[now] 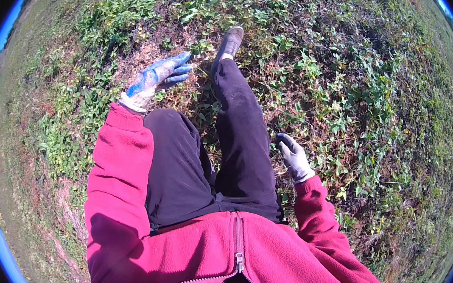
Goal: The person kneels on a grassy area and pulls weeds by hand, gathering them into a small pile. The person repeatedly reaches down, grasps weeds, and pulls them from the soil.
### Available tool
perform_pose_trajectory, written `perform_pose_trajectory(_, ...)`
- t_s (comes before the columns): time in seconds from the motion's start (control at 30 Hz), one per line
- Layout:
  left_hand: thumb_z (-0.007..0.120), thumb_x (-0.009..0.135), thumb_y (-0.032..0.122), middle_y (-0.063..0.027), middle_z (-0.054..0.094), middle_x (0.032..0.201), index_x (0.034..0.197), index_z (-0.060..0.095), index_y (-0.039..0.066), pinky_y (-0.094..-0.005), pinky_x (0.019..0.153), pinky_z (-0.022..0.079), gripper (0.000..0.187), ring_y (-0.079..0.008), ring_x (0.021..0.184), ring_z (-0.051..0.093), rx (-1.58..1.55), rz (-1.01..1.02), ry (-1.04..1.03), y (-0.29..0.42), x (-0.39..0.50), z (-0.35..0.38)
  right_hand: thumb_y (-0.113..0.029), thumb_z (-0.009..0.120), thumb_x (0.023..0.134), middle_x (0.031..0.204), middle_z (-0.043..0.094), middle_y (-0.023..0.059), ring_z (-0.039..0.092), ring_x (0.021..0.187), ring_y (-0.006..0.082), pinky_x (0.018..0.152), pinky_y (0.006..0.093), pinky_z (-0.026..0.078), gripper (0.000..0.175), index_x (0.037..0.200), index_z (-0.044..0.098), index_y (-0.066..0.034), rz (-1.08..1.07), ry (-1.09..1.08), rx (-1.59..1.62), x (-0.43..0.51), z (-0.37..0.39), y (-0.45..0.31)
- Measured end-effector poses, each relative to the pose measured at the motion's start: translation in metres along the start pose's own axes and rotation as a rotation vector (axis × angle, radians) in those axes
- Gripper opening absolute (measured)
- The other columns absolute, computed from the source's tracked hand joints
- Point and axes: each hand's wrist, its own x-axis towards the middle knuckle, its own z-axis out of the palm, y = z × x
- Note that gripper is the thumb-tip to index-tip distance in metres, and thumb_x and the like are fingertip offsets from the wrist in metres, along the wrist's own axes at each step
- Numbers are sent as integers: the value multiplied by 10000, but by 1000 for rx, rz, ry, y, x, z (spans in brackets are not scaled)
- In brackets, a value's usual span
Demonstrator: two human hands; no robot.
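Observation:
My left hand (158, 77), in a white knit work glove with worn blue coating, is held out above reddish soil and low leafy plants (117, 16). Its fingers are stretched forward and slightly apart, with nothing seen in them. My right hand (292, 154), in a similar pale glove with bluish fingertips, is beside my right thigh, over green vines (331, 111). Its fingers are bent a little and seem to hold nothing. Both sleeves are of a pink fleece jacket (198, 254).
My right leg in dark corduroy trousers (241, 114) stretches forward, a grey shoe (233, 40) at its end among the plants. My left knee (168, 123) is bent near my left wrist. A strip of bare soil (68, 207) lies at the lower left, with grass (13, 119) beyond.

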Motion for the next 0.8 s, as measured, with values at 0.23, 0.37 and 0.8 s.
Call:
perform_pose_trajectory(0.23, 532, 946, 466, -116, 522, 1353, 1419, 412, 21, -320, 1035, 405, 660, -209, 1195, 545, 62, -138, 318, -13, -71, -19, -45, 457, 998, 1260, 586, 94, 587, 1105, 173, 990, 317, 462, 318, 1308, 517, -8, -522, 294, 226, 7, -34, -68)
perform_pose_trajectory(0.37, 538, 947, 441, -139, 461, 1418, 1433, 369, -8, -357, 1074, 379, 683, -238, 1261, 495, 14, -26, 356, -20, -75, -13, -14, 552, 938, 1192, 627, 110, 608, 1075, 182, 957, 304, 470, 312, 1249, 564, -2, -571, 192, 110, -2, -28, -94)
perform_pose_trajectory(0.8, 504, 975, 375, -174, 499, 1378, 1410, 425, 17, -358, 1048, 412, 569, -269, 1233, 532, 2, 0, 282, -72, -10, 20, -51, 679, 789, 984, 671, 133, 642, 911, 320, 833, 407, 496, 261, 1046, 636, -31, -950, 341, -686, 14, -22, -100)
